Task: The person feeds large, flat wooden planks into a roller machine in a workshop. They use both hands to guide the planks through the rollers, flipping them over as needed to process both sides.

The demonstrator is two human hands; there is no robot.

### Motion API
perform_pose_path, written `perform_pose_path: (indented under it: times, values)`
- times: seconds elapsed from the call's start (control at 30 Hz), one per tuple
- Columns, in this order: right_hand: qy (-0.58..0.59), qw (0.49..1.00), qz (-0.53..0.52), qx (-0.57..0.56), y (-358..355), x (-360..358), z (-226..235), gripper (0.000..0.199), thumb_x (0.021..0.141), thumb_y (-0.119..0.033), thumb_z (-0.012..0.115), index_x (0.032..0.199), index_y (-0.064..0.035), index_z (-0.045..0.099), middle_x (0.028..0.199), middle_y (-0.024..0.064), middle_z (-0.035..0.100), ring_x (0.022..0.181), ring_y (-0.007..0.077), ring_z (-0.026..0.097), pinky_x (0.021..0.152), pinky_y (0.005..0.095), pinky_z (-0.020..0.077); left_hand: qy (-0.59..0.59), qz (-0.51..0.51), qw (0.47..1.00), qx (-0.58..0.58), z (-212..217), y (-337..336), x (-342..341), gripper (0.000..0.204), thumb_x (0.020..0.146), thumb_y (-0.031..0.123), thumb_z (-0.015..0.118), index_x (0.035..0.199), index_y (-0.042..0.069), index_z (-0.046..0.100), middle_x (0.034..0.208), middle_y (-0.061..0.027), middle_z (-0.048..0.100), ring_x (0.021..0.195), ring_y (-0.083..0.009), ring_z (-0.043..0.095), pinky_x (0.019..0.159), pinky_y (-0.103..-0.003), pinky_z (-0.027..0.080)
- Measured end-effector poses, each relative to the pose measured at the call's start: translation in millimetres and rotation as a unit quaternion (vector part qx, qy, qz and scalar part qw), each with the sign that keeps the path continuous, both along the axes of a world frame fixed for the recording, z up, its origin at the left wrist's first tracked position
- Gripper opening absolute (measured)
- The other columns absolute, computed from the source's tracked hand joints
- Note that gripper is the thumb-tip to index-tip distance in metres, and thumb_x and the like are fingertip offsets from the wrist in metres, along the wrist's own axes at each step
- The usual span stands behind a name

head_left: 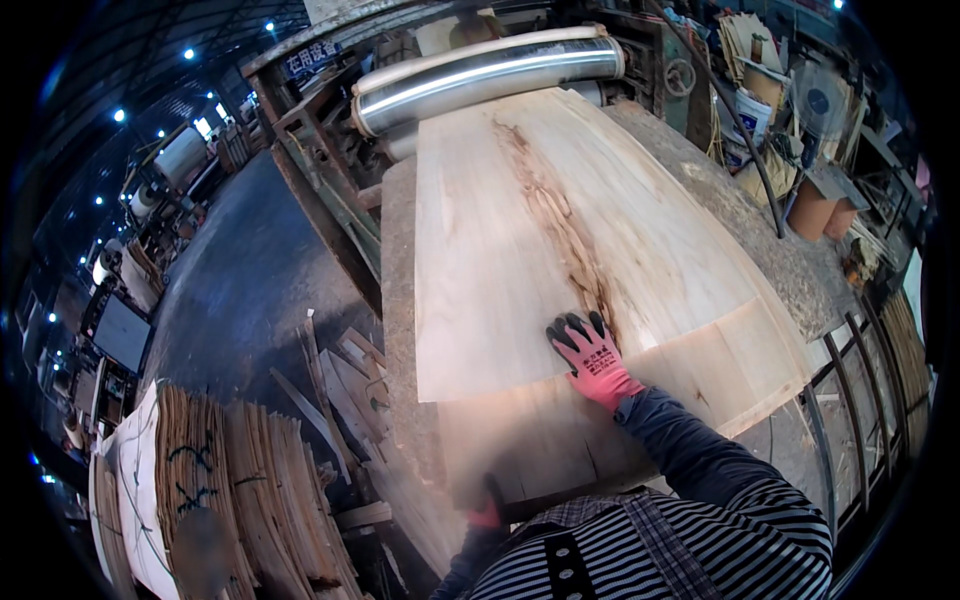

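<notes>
A large pale wood veneer sheet (480, 230) with a brown, knotty streak down its middle lies on the machine's bed. Its far end reaches a shiny metal roller (490, 82). Near me, a second, slightly darker veneer sheet (530, 440) shows along the first one's near edge. My right hand (590, 358), in a pink glove with black fingers, rests flat on the pale sheet close to that edge, fingers spread. Low in the view, my left hand (487, 508), gloved alike, is at the near left edge of the wood; its fingers are mostly hidden and dim.
A stack of veneer sheets (250, 480) stands at the lower left, with loose wood strips (335, 390) beside it. Metal rails (865, 385) run along the right. Further right are a white bucket (750, 118) and a fan (822, 98). A dark floor (245, 250) stretches off left.
</notes>
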State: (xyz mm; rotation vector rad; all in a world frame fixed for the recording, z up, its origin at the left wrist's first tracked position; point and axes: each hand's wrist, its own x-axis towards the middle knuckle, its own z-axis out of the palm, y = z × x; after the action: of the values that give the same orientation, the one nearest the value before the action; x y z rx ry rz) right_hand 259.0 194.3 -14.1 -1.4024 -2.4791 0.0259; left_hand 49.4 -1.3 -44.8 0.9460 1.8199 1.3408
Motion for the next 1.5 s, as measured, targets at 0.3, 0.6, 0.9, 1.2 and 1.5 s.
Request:
perform_pose_path:
  times: [0.3,0.6,0.9,1.2,1.5]
  values:
    - [0.014,1.000,0.000,0.012,0,-5,-2,0.055,0.068,-0.027,0.060,0.120,-0.0149,0.044,0.127,0.0108,0.037,0.121,0.0298,0.027,0.099,0.0492,0.0202,0.130,0.154,0.976,-0.087,-199,-27,-70,0.044,0.082,0.035,0.055,0.105,-0.002,0.056,0.101,-0.0158,0.059,0.090,-0.0239,0.057,0.077,-0.034,0.043]
    - [-0.017,1.000,0.024,0.000,2,1,0,0.055,0.072,-0.026,0.054,0.124,-0.0135,0.041,0.130,0.0126,0.033,0.123,0.0315,0.023,0.101,0.0530,0.0131,-0.124,-0.028,0.992,0.008,15,2,12,0.048,0.087,0.022,0.049,0.124,-0.004,0.034,0.121,-0.0191,0.043,0.104,-0.0264,0.048,0.084,-0.036,0.043]
    - [-0.037,0.999,0.019,0.015,1,1,1,0.055,0.072,-0.028,0.054,0.123,-0.0125,0.042,0.128,0.0120,0.036,0.122,0.0315,0.025,0.101,0.0523,0.0131,-0.027,0.019,0.998,0.044,-71,-3,-21,0.038,0.086,0.025,0.052,0.109,-0.004,0.049,0.106,-0.0154,0.054,0.092,-0.0228,0.053,0.079,-0.033,0.042]
    - [-0.006,1.000,0.017,-0.014,-3,-1,7,0.056,0.073,-0.026,0.052,0.125,-0.0108,0.038,0.131,0.0121,0.032,0.124,0.0309,0.022,0.101,0.0532,0.0134,0.078,0.081,0.993,0.024,-147,-18,-51,0.035,0.086,0.024,0.050,0.107,-0.004,0.052,0.105,-0.0169,0.056,0.094,-0.0246,0.054,0.080,-0.034,0.042]
    - [-0.029,0.999,-0.012,0.038,0,-2,47,0.059,0.069,-0.031,0.059,0.123,-0.0156,0.041,0.127,0.0118,0.037,0.120,0.0298,0.027,0.100,0.0505,0.0179,-0.272,-0.051,0.961,-0.002,-86,-8,-23,0.037,0.089,0.023,0.046,0.117,-0.001,0.046,0.112,-0.0134,0.051,0.097,-0.0214,0.052,0.081,-0.033,0.045]
